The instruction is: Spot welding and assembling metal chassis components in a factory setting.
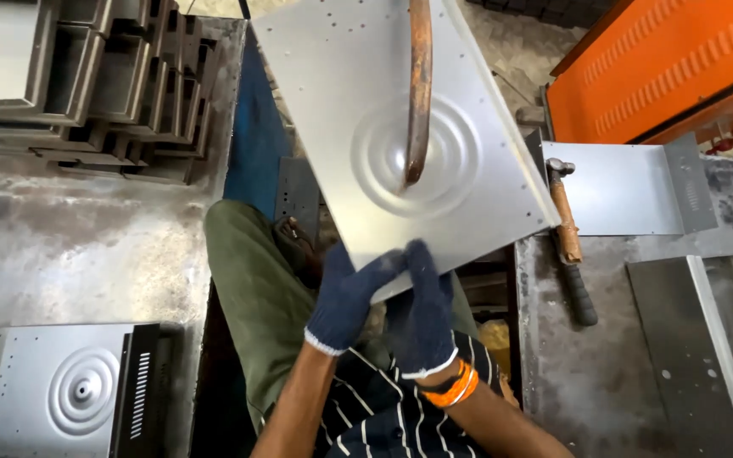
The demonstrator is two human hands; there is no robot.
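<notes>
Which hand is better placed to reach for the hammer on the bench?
The right hand, probably. Both gloved hands grip the near edge of the metal panel, but the hammer lies on the bench to the right, nearer that hand. The left hand would have to cross over.

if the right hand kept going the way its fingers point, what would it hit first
The right hand already grips the near corner of the sheet metal panel, fingers pointing up along it. Straight on, it would likely meet the rusty curved bar resting on the panel's round embossed rings, though depth is hard to judge.
</notes>
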